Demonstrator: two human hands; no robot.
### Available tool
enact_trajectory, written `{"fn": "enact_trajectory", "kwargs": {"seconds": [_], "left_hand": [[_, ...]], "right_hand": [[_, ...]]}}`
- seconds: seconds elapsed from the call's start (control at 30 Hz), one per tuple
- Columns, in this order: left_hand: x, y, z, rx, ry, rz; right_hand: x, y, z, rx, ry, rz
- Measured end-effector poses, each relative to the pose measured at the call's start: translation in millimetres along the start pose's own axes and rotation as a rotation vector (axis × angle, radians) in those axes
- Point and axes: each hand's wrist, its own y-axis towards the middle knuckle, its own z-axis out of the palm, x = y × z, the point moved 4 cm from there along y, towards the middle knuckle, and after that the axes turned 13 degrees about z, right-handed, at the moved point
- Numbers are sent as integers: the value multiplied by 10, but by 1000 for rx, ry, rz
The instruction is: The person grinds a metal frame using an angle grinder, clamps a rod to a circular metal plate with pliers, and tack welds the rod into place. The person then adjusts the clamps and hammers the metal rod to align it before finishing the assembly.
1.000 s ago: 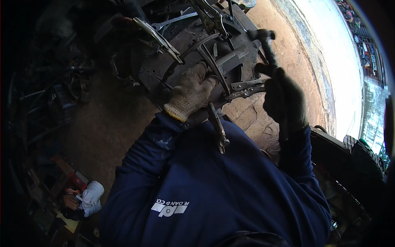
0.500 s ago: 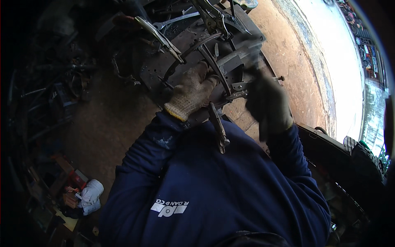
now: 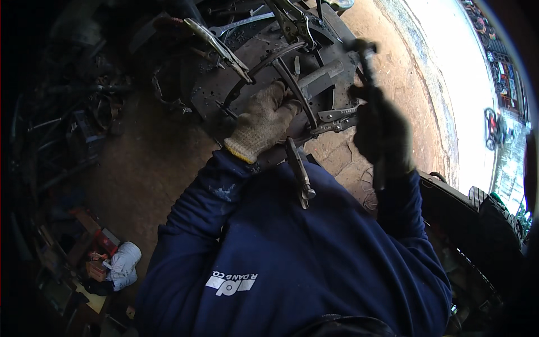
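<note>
My right hand, in a work glove, is closed round the handle of a hammer, raised clear of the metal table at its right. The hammer's head is blurred. My left hand, also gloved, rests over a dark steel plate, its fingers curled inward beside a curved metal bar. What those fingers grip is hidden. A short round metal bar lies just beyond the curved bar. Locking pliers clamp the frame's right near side, and other locking pliers are at its far left.
More locking pliers stand at the far side, with a wrench beside them. Another clamp juts toward my body. Dark metal scrap lies at left. A motorcycle shows outside at right.
My right hand and the hammer have moved up and right, away from the round bar. My left hand stays almost still. A motorcycle has come into view outside.
</note>
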Motion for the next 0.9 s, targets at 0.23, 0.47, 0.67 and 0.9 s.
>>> {"fn": "enact_trajectory", "kwargs": {"seconds": [0.23,0.47,0.67,0.9], "left_hand": [[-112,48,-10,25,-60,-66],[-123,16,-42,-7,10,11],[6,57,59,-24,-161,27],[-109,36,-32,-41,38,73]], "right_hand": [[-197,70,21,45,-43,-130],[179,-51,-29,35,-65,-243],[-494,230,-299,41,-227,-19],[-21,-31,97,-50,-46,-228]]}}
